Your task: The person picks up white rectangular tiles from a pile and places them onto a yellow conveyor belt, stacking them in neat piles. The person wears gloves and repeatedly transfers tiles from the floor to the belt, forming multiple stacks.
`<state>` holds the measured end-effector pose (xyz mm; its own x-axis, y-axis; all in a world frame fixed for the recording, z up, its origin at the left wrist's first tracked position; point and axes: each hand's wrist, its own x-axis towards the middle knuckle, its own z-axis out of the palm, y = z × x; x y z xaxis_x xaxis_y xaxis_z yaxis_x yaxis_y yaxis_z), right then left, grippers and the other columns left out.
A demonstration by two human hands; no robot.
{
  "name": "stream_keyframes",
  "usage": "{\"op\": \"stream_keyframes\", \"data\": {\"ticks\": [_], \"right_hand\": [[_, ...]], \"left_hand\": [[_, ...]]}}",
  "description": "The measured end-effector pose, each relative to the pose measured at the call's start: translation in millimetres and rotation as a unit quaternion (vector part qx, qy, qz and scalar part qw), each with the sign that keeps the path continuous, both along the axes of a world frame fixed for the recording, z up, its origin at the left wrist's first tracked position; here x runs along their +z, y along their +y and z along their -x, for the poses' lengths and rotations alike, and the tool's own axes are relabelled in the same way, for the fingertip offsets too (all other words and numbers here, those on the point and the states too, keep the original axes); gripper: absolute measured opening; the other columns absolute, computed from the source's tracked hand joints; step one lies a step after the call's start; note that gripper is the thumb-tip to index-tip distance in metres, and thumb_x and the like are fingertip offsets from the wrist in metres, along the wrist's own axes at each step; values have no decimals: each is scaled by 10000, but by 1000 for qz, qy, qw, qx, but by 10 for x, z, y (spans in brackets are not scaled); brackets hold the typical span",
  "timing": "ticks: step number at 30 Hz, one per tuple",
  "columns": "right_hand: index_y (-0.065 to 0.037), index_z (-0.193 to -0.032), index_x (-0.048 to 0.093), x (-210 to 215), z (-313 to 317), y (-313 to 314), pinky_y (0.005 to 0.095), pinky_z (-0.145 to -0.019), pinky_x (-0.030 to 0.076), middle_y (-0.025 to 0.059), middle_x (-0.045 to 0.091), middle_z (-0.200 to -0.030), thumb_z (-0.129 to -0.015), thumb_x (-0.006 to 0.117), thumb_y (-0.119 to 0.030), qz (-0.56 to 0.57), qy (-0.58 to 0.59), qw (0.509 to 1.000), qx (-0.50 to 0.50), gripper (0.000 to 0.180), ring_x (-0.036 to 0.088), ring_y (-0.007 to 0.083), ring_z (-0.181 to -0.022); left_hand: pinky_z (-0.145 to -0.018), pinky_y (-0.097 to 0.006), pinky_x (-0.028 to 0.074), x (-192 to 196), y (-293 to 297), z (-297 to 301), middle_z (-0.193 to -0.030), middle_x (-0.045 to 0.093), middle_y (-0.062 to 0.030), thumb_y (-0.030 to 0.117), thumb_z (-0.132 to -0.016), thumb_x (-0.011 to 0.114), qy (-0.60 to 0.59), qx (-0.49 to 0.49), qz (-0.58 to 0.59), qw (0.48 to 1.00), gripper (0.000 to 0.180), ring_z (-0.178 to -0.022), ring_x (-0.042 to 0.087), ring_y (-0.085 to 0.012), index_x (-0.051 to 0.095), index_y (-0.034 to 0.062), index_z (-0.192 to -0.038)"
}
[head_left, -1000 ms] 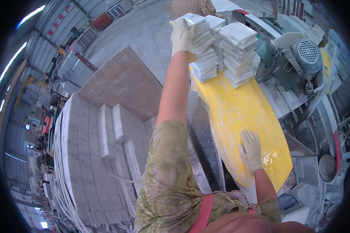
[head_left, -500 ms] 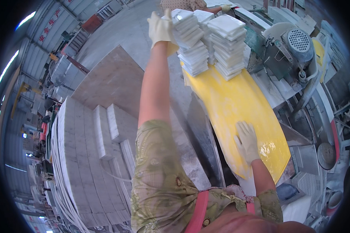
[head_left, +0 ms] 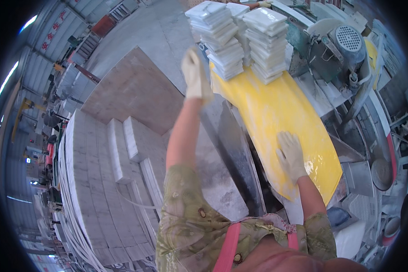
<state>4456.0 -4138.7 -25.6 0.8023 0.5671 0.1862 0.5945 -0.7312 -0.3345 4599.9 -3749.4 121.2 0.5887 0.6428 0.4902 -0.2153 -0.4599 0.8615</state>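
My left hand [head_left: 194,77], in a pale glove, hangs in the air just left of the stacks of white tiles, apart from them. Its fingers look curled but are smeared by motion, and no object shows in them. The left stack of white tiles [head_left: 214,38] and the right stack of white tiles [head_left: 267,43] stand at the far end of a wet yellow sheet [head_left: 299,118], with another stack partly hidden behind them. On the near part of that sheet my gloved right hand [head_left: 291,156] lies flat, fingers stretched out, holding nothing.
Grey-white stone slabs [head_left: 104,181] stand packed at the left, beside a large brownish board [head_left: 133,86]. A machine with a round vented motor cover [head_left: 349,38] is at the right. Past the tiles, another person's arm [head_left: 258,4] shows at the top edge.
My left hand has come back toward me from beside the top of the left tile stack, its fingers more curled. My right hand stays flat on the yellow sheet.
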Motion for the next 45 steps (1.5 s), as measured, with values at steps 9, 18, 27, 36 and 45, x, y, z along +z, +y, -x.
{"op": "stream_keyframes", "data": {"ticks": [9, 18, 27, 36, 45], "right_hand": [[8, -1465, 497, -148, 13, -44, 478, -1246, 252, 186, 510, -1511, -1014, 533, -226, -8, -44, 999, 8, 510, 408, 336, -1448], [-32, -1456, 531, 11, 91, -265, 467, -1204, 316, 223, 530, -1477, -980, 609, -257, -138, 14, 989, 42, 532, 444, 387, -1404], [-13, -1259, 679, -36, 699, -2079, 493, -1100, 422, 241, 661, -1256, -927, 643, -139, -275, -105, 953, 67, 356, 553, 430, -1259], [32, -1244, 687, -781, 1759, -5458, 403, -1064, 462, 181, 692, -1268, -1058, 545, -197, -304, 49, 919, -246, 327, 628, 313, -1222], [42, -1294, 670, -1628, 2258, -6076, 340, -1059, 454, 162, 696, -1290, -1071, 492, -326, -214, 285, 881, -311, 465, 626, 246, -1222]], "left_hand": [[-1179, -347, 361, -1781, -2034, 2938, -1359, 668, -124, 276, -1058, 581, 187, -254, 360, 878, 394, -1343, 556, -217, 660, -2, -1327], [-1183, -365, 358, -1355, -2570, 4383, -1446, 603, -135, 484, -1100, 423, 232, -230, 381, 865, 618, -1389, 518, -250, 572, -27, -1413], [-1283, -380, 102, -1251, -4029, 4002, -1648, 355, -158, 696, -1031, 375, 88, -246, 353, 898, 879, -1564, 228, -253, 377, 4, -1573], [-1261, -491, 184, -1980, -4486, 3712, -1604, 356, -289, 409, -1060, 500, 242, 47, -20, 969, 574, -1526, 264, -443, 497, 45, -1505], [-1216, -413, 281, -1946, -4524, 4610, -1535, 463, -282, 244, -1036, 553, 257, 108, 42, 959, 444, -1537, 289, -391, 550, -2, -1405]]}}
